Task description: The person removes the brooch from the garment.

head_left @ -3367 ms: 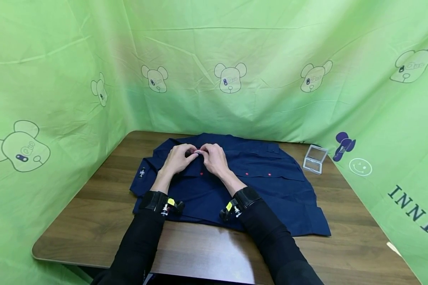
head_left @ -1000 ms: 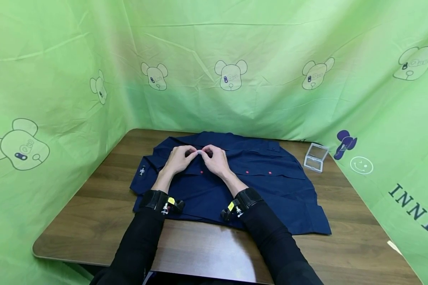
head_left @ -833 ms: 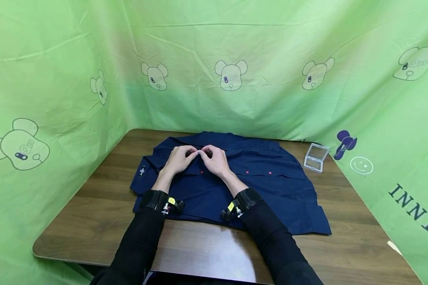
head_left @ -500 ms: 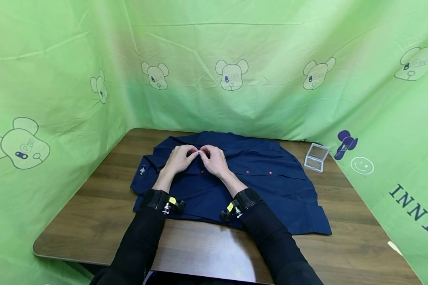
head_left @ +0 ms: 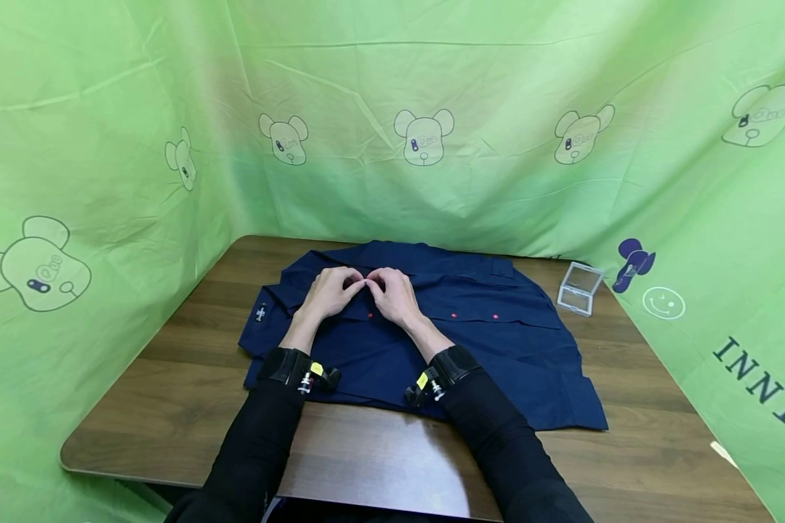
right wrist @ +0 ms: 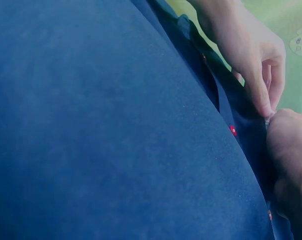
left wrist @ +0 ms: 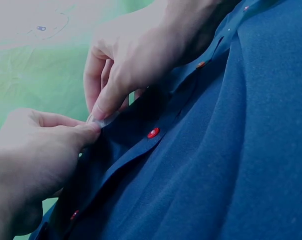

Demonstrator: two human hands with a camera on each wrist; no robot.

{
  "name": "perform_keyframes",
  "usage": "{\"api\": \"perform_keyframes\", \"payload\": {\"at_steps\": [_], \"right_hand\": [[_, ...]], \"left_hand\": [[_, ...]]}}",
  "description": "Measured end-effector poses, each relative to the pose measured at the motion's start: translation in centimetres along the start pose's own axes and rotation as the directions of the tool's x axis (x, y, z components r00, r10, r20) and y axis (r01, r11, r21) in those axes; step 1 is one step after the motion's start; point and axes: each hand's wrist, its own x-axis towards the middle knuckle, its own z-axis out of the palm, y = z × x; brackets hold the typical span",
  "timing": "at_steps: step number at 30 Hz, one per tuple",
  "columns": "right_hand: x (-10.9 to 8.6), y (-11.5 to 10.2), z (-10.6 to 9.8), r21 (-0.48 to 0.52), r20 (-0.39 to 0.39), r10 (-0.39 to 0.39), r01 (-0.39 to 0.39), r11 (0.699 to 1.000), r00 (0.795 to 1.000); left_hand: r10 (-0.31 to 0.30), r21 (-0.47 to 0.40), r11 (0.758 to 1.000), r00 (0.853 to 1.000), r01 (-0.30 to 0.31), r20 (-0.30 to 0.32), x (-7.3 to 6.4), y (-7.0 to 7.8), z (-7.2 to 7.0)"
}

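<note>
A navy shirt (head_left: 471,363) with red buttons lies spread on the table. My left hand (head_left: 325,298) and right hand (head_left: 395,296) meet over its upper left part, thumbs and fingertips together. Between them they pinch a small whitish, translucent piece (left wrist: 95,120) at the edge of a fold of the shirt; most of it is hidden by the fingertips. The left wrist view has a red button (left wrist: 153,133) on the placket just beside the hands. From the right wrist, another red button (right wrist: 233,130) shows close to the pinching fingers.
An open clear plastic case (head_left: 579,289) stands at the right back of the wooden table (head_left: 170,428). Green cloth (head_left: 497,196) with bear drawings hangs behind and along both sides. Wrist cameras (head_left: 320,378) sit on both wrists, over the shirt's near part.
The whitish piece, plainly visible between the fingertips earlier, is now almost covered in the head view as the fingertips have drawn together. Arms, shirt and case look the same.
</note>
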Motion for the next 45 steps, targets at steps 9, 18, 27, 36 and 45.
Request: {"api": "perform_keyframes", "payload": {"at_steps": [9, 18, 27, 36, 45], "right_hand": [[-0.2, 2.0, 1.6, -0.042, -0.006, 0.003, -0.003, 0.999, 1.000], [-0.2, 2.7, 1.9, -0.046, -0.006, 0.013, -0.013, 0.999, 1.000], [0.0, 2.6, 1.6, -0.036, -0.023, -0.013, 0.013, 0.999, 1.000], [-0.2, 0.1, 0.1, 0.042, -0.066, 0.043, -0.040, 0.998, 0.997], [-0.1, 0.0, 0.1, 0.094, -0.059, 0.153, -0.147, 0.985, 0.986]], "left_hand": [[-0.003, -0.014, 1.000, 1.000, 0.003, 0.018, -0.1, -0.4, 0.4], [0.028, -0.027, 0.999, 0.999, -0.028, 0.019, -0.1, -0.5, 0.5], [0.075, -0.029, 0.997, 0.997, -0.075, 0.005, 2.1, -5.0, 3.0], [0.048, -0.054, 0.997, 0.999, -0.048, -0.010, 2.6, -5.5, 3.5], [0.041, -0.150, 0.988, 0.998, -0.046, -0.041, 0.3, -1.3, 0.6]]}}
